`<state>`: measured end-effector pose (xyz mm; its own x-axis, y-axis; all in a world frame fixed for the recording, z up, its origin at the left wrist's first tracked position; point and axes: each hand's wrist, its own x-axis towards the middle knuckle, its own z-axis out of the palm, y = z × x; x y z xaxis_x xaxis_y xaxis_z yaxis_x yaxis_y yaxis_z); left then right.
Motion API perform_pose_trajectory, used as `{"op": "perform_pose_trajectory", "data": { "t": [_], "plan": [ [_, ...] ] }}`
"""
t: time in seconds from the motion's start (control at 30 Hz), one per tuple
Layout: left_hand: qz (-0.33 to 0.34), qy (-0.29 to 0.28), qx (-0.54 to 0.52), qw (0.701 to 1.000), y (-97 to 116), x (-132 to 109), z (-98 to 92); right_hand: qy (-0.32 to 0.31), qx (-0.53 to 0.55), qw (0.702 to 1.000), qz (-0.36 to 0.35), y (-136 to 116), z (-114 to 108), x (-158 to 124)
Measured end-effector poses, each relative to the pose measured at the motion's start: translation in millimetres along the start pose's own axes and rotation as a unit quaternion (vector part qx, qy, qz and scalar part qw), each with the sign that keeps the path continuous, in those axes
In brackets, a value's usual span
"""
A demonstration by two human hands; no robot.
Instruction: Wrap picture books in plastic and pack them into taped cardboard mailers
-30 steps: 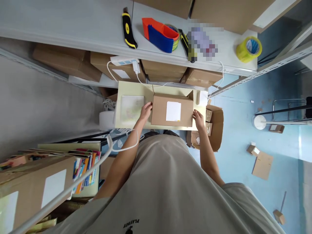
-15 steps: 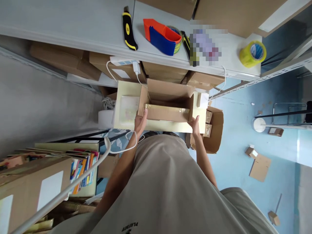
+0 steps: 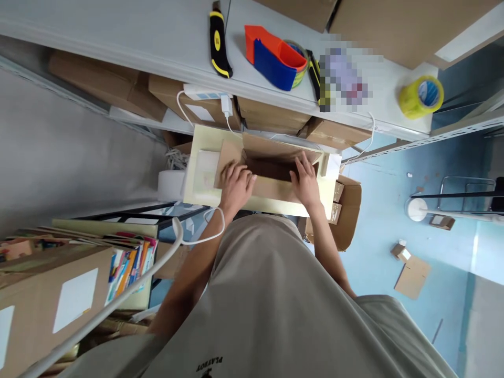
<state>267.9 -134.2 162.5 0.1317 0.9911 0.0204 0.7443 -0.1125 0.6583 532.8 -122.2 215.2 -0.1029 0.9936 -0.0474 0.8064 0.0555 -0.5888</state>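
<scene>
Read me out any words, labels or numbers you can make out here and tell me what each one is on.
"PLAYBOY", seen upside down, with a small dark logo under it: on the shirt.
White label on the big box at lower left: no text shows.
Book spines: print too small to read.
Tape roll core: print too blurred.
Patch on the shelf: blurred out.

Likely a packing stockroom: shelved cartons (image 3: 106, 89), tape rolls (image 3: 421, 95).
</scene>
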Motion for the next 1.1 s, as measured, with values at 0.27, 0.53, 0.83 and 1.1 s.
{"op": "perform_pose_trajectory", "data": {
  "t": [0.27, 0.53, 0.83, 1.1],
  "plan": [
    [0.031, -0.075, -0.068, 0.994, -22.0, -38.4, -8.9, -0.087, -0.093, 0.991, 0.052, 37.9, 5.3, 36.8],
    [-0.124, 0.145, -0.132, 0.973, -63.3, -31.6, -26.0, -0.069, -0.110, 0.990, 0.059, 27.6, 8.9, 19.8],
    [-0.473, 0.049, -0.009, 0.880, -198.9, 8.4, -5.8, -0.088, -0.092, 0.989, 0.077, -23.3, 23.5, -16.7],
    [-0.460, -0.012, 0.047, 0.886, -206.2, 14.5, 13.6, -0.051, -0.076, 0.988, 0.124, -56.5, 33.8, -48.5]
  ]
}}
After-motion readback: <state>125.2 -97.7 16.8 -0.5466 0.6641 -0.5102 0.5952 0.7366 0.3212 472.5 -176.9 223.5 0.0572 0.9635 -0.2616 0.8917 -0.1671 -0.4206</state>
